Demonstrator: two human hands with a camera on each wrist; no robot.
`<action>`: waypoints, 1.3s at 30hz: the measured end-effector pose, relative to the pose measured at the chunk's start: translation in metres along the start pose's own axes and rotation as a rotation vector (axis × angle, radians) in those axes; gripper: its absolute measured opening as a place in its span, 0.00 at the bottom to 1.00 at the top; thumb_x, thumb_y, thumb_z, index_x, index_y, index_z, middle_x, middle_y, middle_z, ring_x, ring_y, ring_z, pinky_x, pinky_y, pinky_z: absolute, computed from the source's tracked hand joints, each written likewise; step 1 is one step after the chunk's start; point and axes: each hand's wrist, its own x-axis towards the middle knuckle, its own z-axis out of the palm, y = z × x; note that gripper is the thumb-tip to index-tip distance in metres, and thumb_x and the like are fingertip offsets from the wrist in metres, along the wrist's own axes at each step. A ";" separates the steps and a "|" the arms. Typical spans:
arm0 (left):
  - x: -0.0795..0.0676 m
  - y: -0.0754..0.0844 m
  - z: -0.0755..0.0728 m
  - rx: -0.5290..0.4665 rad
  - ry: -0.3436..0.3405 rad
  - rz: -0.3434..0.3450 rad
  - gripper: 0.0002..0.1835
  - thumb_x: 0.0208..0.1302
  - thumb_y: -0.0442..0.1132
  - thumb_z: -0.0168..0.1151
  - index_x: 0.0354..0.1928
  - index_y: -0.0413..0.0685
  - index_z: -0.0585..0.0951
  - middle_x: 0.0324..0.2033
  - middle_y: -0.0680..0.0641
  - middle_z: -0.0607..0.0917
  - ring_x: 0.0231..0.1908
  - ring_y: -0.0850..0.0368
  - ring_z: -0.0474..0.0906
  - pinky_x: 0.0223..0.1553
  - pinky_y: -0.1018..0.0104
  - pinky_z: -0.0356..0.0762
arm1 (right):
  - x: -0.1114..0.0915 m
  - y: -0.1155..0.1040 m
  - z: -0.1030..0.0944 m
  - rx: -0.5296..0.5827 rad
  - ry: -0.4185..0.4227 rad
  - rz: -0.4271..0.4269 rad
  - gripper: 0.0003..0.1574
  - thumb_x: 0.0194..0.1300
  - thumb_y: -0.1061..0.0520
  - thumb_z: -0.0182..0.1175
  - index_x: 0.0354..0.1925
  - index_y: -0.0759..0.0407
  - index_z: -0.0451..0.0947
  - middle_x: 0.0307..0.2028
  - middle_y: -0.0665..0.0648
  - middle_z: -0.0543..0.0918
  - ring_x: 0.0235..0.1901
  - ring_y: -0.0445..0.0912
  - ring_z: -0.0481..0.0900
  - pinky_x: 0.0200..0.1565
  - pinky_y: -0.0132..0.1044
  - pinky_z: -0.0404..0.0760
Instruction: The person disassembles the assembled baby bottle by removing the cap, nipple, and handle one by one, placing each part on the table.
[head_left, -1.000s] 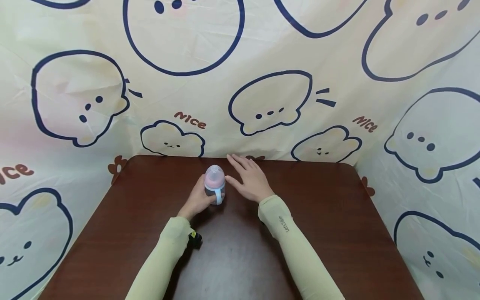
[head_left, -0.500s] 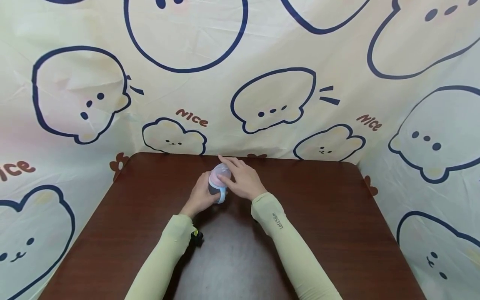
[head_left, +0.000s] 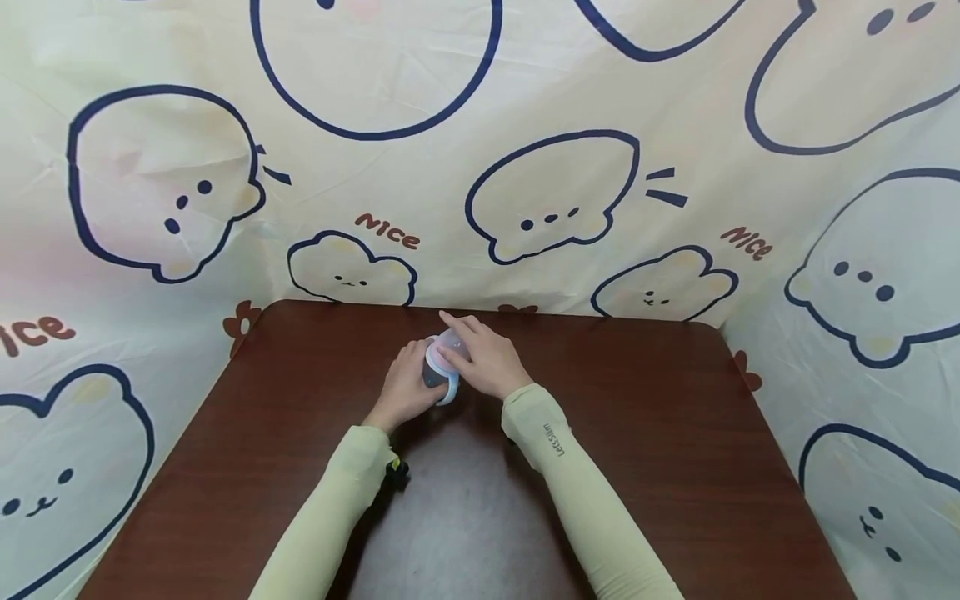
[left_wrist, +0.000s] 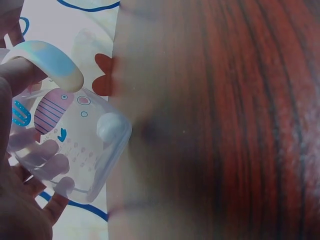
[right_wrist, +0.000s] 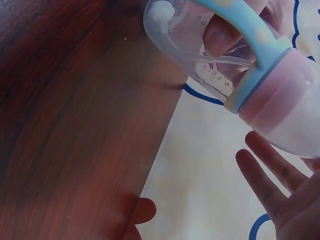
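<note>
My left hand [head_left: 405, 387] grips the clear body of a baby bottle [left_wrist: 75, 150] over the far part of the table, its fingers visible through the plastic. The bottle leans to the right and has a blue handle [right_wrist: 250, 30], a pink collar [right_wrist: 272, 95], a clear dome cap [right_wrist: 300, 125] and a straw inside with a white weighted end [right_wrist: 162, 11]. At the cap is my right hand [head_left: 491, 358], its thumb lying across the near side in the head view. In the right wrist view, its fingers [right_wrist: 265, 182] are straight and spread beside the cap.
The dark brown wooden table [head_left: 637, 433] reaches back to a pale cloth [head_left: 435, 183] printed with cartoon outlines, which hangs behind it and along both sides. A small black device [head_left: 397, 472] sits at the left wrist, below the sleeve cuff.
The bottle has gone from upright to leaning right, shifting slightly right with my left hand. My right hand has moved left onto the cap. The head view has shifted slightly.
</note>
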 end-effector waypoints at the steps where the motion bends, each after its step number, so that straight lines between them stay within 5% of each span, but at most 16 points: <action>1: 0.000 0.000 0.000 -0.001 0.003 0.000 0.44 0.54 0.44 0.77 0.70 0.39 0.67 0.58 0.38 0.76 0.57 0.41 0.71 0.62 0.40 0.71 | 0.000 0.001 0.000 0.004 0.006 -0.001 0.39 0.77 0.35 0.52 0.80 0.37 0.59 0.66 0.51 0.76 0.55 0.48 0.81 0.58 0.48 0.82; 19: 0.000 -0.002 0.002 0.044 0.035 0.004 0.44 0.54 0.48 0.78 0.70 0.42 0.68 0.59 0.38 0.76 0.58 0.41 0.70 0.60 0.39 0.70 | 0.001 0.011 0.006 0.154 -0.031 0.069 0.36 0.79 0.38 0.52 0.79 0.41 0.61 0.66 0.52 0.74 0.57 0.50 0.81 0.64 0.49 0.78; 29: 0.003 -0.005 0.012 -0.034 0.010 -0.040 0.44 0.57 0.48 0.77 0.73 0.49 0.67 0.62 0.41 0.78 0.57 0.43 0.75 0.56 0.43 0.77 | 0.001 0.026 0.010 0.204 -0.026 0.130 0.32 0.78 0.38 0.52 0.72 0.49 0.67 0.62 0.55 0.74 0.55 0.51 0.79 0.64 0.49 0.78; 39: 0.009 -0.005 0.017 -0.033 -0.001 -0.011 0.46 0.51 0.46 0.82 0.72 0.50 0.70 0.60 0.42 0.80 0.56 0.43 0.77 0.56 0.42 0.77 | -0.004 0.037 0.011 0.250 -0.047 0.205 0.29 0.78 0.39 0.53 0.69 0.49 0.69 0.61 0.54 0.75 0.56 0.50 0.78 0.64 0.50 0.78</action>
